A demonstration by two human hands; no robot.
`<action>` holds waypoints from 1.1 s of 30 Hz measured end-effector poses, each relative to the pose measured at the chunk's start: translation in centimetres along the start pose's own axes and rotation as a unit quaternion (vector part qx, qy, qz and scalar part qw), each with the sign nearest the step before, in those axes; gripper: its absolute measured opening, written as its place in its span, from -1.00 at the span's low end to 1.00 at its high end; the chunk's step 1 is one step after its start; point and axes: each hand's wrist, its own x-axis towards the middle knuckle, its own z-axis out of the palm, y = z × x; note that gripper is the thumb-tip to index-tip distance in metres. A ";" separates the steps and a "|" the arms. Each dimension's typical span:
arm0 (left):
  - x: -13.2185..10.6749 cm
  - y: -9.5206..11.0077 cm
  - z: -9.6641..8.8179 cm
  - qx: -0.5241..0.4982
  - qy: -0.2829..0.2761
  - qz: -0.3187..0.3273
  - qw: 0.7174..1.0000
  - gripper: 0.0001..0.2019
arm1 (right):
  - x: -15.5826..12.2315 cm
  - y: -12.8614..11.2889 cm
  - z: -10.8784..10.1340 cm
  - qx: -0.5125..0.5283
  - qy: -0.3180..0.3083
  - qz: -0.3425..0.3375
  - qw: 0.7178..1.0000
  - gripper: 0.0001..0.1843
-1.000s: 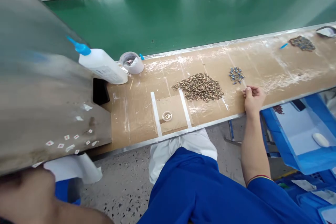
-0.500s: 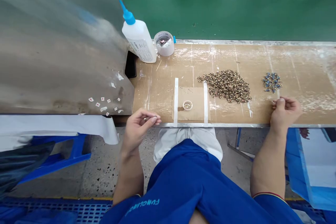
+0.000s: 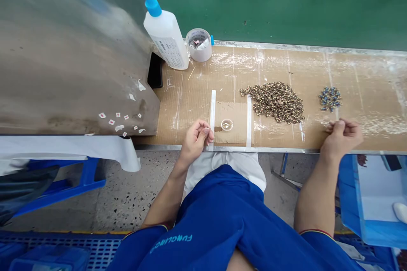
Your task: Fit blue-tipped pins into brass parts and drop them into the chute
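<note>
My left hand (image 3: 197, 140) is over the front edge of the cardboard-covered bench, with thumb and fingertips pinched together. Anything in that pinch is too small to make out. Beside it, between two white tape strips, lies a cardboard square (image 3: 233, 112) bearing a small clear round dish (image 3: 227, 125). My right hand (image 3: 342, 136) rests low at the bench's right, its thumb pressed on curled fingers; whatever they hold is hidden. Just beyond it sits a small pile of blue-and-brass pieces (image 3: 330, 98). A larger heap of small brass-coloured pieces (image 3: 276, 102) lies between the dish and that pile.
A white bottle with a blue nozzle (image 3: 167, 40), a tape roll holding scraps (image 3: 199, 45) and a dark phone-like object (image 3: 155, 70) stand at the back left. Little paper bits (image 3: 118, 115) dot the metal surface. A blue bin (image 3: 352, 203) is at the lower right.
My left hand has moved right, close to the left tape strip. The right hand stays near the blue-and-brass pile, and the view has shifted slightly.
</note>
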 end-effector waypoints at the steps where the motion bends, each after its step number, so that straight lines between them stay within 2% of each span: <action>1: -0.1 0.0 0.3 0.005 -0.015 -0.004 1.000 -0.65 | -1.2 0.0 -0.1 0.010 -0.018 -0.019 1.000 -0.93; 4: -0.4 -0.1 0.9 0.016 -0.067 -0.020 0.997 -0.71 | -6.1 -0.5 0.0 0.025 -0.139 -0.092 0.986 -0.76; 6: -0.5 -0.2 1.2 0.028 -0.098 -0.020 0.995 -0.75 | -9.9 -1.1 0.7 0.041 -0.273 -0.117 0.954 -0.72; 8: -0.5 -0.2 1.3 0.049 -0.118 0.000 0.992 -0.80 | -13.0 -1.8 1.8 0.064 -0.394 -0.111 0.910 -0.72; 11: -0.3 -0.2 1.5 0.092 -0.123 0.063 0.986 -0.86 | -15.9 -2.6 3.7 0.085 -0.484 -0.104 0.864 -0.75; 14: -0.2 -0.4 1.6 0.114 -0.099 0.086 0.985 -0.87 | -16.7 -3.2 5.1 0.074 -0.510 -0.110 0.850 -0.74; 18: -0.2 -0.9 1.6 0.073 -0.070 0.031 0.994 -0.79 | -16.5 -4.0 6.0 0.062 -0.535 -0.127 0.833 -0.75; 23: -0.4 -1.5 1.5 0.023 -0.068 -0.028 0.997 -0.71 | -16.4 -4.7 6.7 0.068 -0.551 -0.184 0.811 -0.87; 27: -0.3 -1.7 1.4 0.026 -0.083 -0.029 0.996 -0.70 | -16.5 -5.0 7.1 0.092 -0.558 -0.230 0.792 -0.89; 31: -0.2 -1.6 1.1 0.035 -0.115 -0.028 0.992 -0.71 | -16.7 -5.3 7.5 0.073 -0.570 -0.279 0.769 -0.90; 33: -0.1 -1.5 1.0 0.033 -0.123 -0.026 0.991 -0.71 | -16.8 -5.4 7.8 0.058 -0.551 -0.320 0.768 -0.88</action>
